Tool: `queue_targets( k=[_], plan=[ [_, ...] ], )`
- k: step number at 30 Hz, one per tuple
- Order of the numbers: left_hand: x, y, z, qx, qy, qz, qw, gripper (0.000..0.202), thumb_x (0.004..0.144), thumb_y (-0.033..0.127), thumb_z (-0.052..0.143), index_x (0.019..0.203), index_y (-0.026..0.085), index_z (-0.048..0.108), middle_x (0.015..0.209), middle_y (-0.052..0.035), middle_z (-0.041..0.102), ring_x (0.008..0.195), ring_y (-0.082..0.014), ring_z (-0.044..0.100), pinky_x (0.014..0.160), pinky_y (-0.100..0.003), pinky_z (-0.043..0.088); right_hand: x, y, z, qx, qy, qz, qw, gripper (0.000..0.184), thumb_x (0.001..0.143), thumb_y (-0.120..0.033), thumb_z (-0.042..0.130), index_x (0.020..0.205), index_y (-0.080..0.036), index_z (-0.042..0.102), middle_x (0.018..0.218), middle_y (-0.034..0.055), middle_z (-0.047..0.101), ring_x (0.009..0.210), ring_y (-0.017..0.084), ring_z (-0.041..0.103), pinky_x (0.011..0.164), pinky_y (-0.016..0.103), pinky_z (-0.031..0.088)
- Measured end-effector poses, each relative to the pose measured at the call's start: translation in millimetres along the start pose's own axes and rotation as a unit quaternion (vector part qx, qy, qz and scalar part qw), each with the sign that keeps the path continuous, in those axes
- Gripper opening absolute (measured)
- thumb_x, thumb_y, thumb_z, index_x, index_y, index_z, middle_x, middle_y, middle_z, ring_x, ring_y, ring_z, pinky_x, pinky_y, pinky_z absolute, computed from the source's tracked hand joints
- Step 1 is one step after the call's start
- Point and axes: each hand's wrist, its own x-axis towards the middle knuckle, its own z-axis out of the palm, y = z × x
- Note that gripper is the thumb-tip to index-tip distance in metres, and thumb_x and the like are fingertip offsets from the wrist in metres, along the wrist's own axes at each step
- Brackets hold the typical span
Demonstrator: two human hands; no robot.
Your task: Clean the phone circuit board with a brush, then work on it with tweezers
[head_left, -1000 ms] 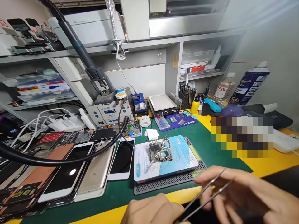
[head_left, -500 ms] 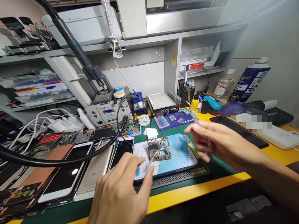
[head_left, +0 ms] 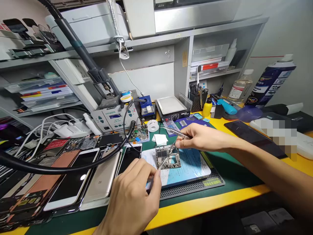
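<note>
My left hand [head_left: 130, 197] is at the near edge of a phone logic board [head_left: 168, 158], pinching a thin metal tool [head_left: 163, 164] whose tip rests on the board. The board lies on a blue-and-white card [head_left: 189, 169]. Just past the board, my right hand [head_left: 202, 137] holds steel tweezers [head_left: 177, 132], their tips pointing away to the left. Those tips are above the board, not touching it.
Several phones [head_left: 70, 178] lie in a row to the left, under a black hose [head_left: 61, 169]. A soldering station [head_left: 113, 117], preheater [head_left: 170, 107], tape roll [head_left: 153, 125], tissue [head_left: 160, 139] and spray can [head_left: 270, 81] stand around the hands.
My right hand has moved from the lower right to just beyond the board, carrying the tweezers. My left hand has risen from the bottom edge and closed on the thin tool at the board.
</note>
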Motion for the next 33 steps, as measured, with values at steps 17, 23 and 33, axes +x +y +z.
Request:
queue_targets(
  k=[17,23,33],
  plan=[
    [-11.5,1.6,-2.1,-0.029,0.045,0.021,0.998,0.017,0.087,0.006,0.061,0.079,0.019,0.052,0.072,0.0005,0.05,0.068,-0.0142,0.045,0.063,-0.031,0.033,-1.3,9.8,-1.6,0.024,0.037,-0.003,0.999,0.045,0.077,-0.057,0.068,0.064,-0.02,0.044,0.06,-0.006,0.032,0.055,0.01,0.025,0.051,0.026,0.018],
    [-11.7,-0.2,-2.9,-0.024,0.018,0.021,0.999,0.018,0.087,0.006,0.06,0.078,0.019,0.052,0.072,0.0002,0.051,0.068,-0.0144,0.046,0.062,-0.031,0.033,-1.6,11.0,-0.4,0.005,0.049,0.006,0.999,0.043,0.08,-0.052,0.066,0.064,-0.021,0.042,0.059,-0.0062,0.032,0.054,0.01,0.026,0.05,0.027,0.018],
    [-11.8,-4.2,-5.7,0.005,0.014,0.039,0.999,0.012,0.088,0.012,0.061,0.08,0.019,0.055,0.072,-0.0005,0.051,0.068,-0.0159,0.048,0.061,-0.031,0.036,-1.4,16.0,-1.4,0.003,0.043,0.01,0.999,0.048,0.078,-0.058,0.066,0.061,-0.021,0.04,0.058,-0.006,0.031,0.052,0.01,0.026,0.05,0.028,0.017]
  ],
)
